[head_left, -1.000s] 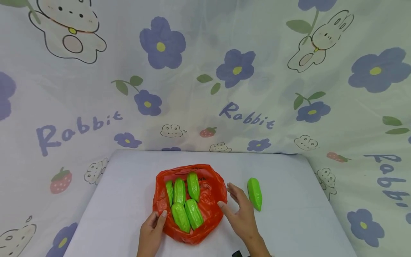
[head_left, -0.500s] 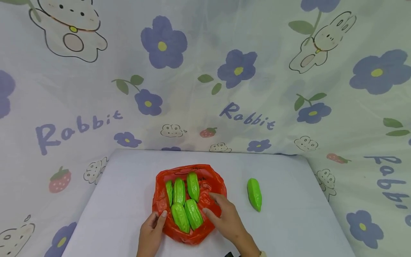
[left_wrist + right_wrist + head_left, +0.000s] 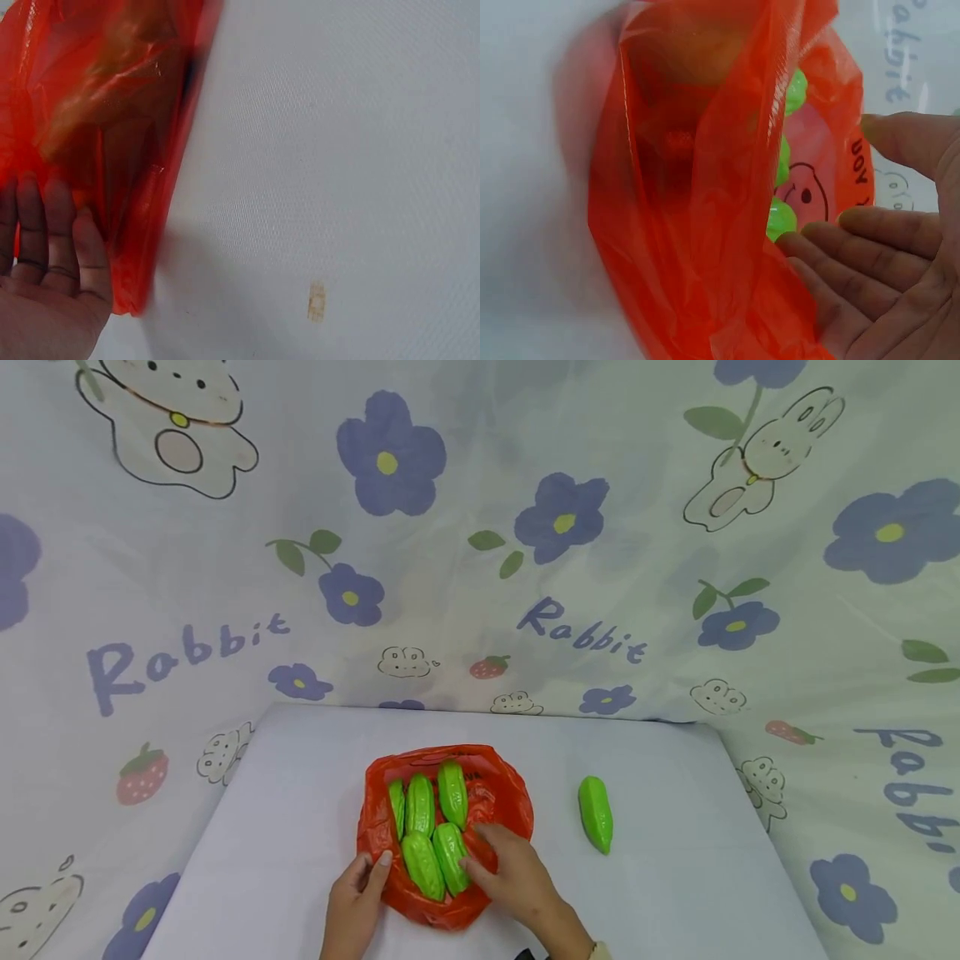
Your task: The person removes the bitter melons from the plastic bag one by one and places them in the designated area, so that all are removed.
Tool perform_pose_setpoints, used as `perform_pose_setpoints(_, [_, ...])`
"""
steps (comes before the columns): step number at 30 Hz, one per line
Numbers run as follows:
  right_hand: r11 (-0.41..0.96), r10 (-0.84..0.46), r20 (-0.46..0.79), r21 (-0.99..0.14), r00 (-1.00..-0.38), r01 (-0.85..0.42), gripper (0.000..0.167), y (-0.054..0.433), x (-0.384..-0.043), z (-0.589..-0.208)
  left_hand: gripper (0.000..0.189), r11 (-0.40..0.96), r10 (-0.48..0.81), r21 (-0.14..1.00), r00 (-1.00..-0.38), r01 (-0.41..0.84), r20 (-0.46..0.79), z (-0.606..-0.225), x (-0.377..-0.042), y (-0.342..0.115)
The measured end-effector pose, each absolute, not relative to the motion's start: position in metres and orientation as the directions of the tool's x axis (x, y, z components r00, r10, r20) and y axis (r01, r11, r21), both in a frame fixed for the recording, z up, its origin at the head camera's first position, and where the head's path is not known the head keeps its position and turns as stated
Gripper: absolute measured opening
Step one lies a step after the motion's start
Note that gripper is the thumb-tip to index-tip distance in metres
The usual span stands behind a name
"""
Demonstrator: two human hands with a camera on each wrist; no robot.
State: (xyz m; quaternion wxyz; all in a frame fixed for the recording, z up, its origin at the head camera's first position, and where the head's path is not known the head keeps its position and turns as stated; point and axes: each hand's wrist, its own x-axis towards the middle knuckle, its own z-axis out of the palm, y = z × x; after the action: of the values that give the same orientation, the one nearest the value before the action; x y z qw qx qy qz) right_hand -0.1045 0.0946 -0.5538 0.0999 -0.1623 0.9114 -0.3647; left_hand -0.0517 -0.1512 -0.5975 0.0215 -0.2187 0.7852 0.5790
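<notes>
A red plastic bag stands with its mouth wide open on the white table, several bright green ridged gourds lying inside it. My left hand holds the bag's near-left rim, thumb over the edge and fingers along the outside; in the left wrist view those fingers lie against the red plastic. Over the bag's right side reaches my right hand, its fingertips by the near-right gourd. The right wrist view shows its thumb and fingers spread and fairly straight; whether they touch the gourd I cannot tell.
One more green gourd lies on the white table to the right of the bag. A cloth backdrop printed with rabbits and flowers rises behind the table and along both sides.
My right hand has moved left from beside the bag's right rim to over the inside of the bag, near the gourds. The left hand keeps its hold on the rim.
</notes>
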Motion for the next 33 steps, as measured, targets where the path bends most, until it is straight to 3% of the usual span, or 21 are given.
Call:
perform_pose_setpoints(9, [0.715, -0.330, -0.052, -0.666, -0.943, -0.213, 0.052, 0.087, -0.112, -0.560, 0.043, 0.238, -0.318, 0.907, -0.910, -0.348, -0.266, -0.595, -0.052, -0.150])
perform_pose_setpoints(33, [0.658, -0.251, -0.048, -0.741, -0.967, -0.134, 0.058, 0.061, -0.141, -0.579, 0.047, 0.243, -0.305, 0.891, -0.902, -0.384, -0.306, -0.598, -0.050, -0.151])
